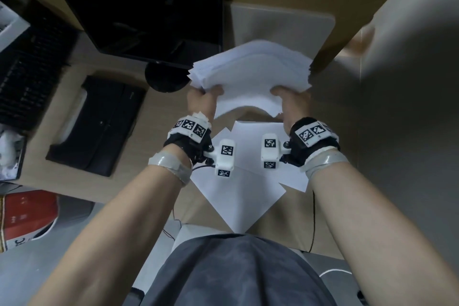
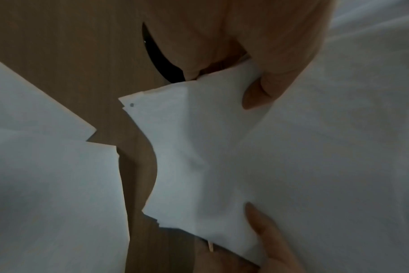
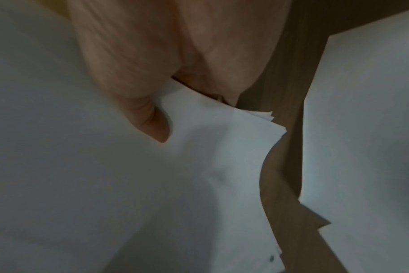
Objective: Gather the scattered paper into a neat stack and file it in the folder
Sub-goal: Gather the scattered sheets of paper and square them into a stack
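Observation:
A thick, uneven stack of white paper (image 1: pixel 250 77) is held above the wooden desk, its near edge sagging between my hands. My left hand (image 1: pixel 202 99) grips the stack's left near corner with the thumb on top, and the left wrist view shows that thumb (image 2: pixel 257 96) pressing the sheets (image 2: pixel 292 157). My right hand (image 1: pixel 289 102) grips the right near corner, its thumb (image 3: pixel 152 122) on the paper (image 3: pixel 105 184). Loose white sheets (image 1: pixel 238 181) lie fanned on the desk under my wrists. A pale folder (image 1: pixel 280 25) lies flat beyond the stack.
A black monitor (image 1: pixel 139 7) on a round base stands at the back left. A black keyboard (image 1: pixel 27 77) and a black flat case (image 1: pixel 96 124) lie to the left. A red and white box (image 1: pixel 27 218) sits at the near left. A grey wall (image 1: pixel 409 107) rises on the right.

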`<state>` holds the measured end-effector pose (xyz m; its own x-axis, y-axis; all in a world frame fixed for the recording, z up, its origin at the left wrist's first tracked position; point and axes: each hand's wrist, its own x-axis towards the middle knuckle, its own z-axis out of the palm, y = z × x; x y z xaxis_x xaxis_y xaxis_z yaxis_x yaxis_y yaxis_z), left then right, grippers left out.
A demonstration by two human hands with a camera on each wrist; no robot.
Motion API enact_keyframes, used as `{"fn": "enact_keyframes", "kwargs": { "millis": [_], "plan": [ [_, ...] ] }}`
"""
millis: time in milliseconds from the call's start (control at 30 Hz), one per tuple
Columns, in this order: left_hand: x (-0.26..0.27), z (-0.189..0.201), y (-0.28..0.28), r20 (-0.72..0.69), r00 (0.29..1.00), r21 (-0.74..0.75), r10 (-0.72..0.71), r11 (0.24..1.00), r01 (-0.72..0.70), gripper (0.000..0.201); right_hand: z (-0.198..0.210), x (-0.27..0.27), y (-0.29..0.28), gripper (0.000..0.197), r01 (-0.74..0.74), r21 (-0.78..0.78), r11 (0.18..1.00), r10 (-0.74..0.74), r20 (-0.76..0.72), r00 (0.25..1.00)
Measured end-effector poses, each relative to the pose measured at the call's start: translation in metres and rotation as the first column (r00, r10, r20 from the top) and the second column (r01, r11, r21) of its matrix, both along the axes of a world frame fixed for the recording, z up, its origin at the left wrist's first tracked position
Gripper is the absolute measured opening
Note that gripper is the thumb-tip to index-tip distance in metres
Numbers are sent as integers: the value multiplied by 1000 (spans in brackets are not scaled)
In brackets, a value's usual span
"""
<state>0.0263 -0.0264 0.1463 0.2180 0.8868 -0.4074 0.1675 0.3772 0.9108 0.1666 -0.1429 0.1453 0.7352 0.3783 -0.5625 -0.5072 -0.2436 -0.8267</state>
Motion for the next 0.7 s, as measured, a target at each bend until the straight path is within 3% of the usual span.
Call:
{"fn": "enact_keyframes", "kwargs": {
  "millis": [200, 300, 400, 500, 700],
  "plan": [
    [-11, -5, 1, -50, 998, 83, -43, 995, 47, 15, -6, -11, 3, 19, -61, -39, 997, 60, -18, 998],
    [-29, -20, -2, -161, 975, 84, -150, 983, 165, 46, -28, -16, -7, 8, -142, -78, 987, 140, -24, 990],
    [-39, -26, 0, -167, 975, 128, -144, 978, 167, 58, -45, -20, -12, 25, -194, -90, 977, 191, -38, 981],
    [-38, -27, 10, -189, 971, 67, -144, 985, 159, 56, -51, -20, -9, 36, -224, -90, 971, 221, -37, 975],
    [-33, -34, 27, -347, 873, -94, -344, 938, 333, 46, -44, -12, -4, 43, -246, -94, 965, 250, 29, 968]
  ]
}}
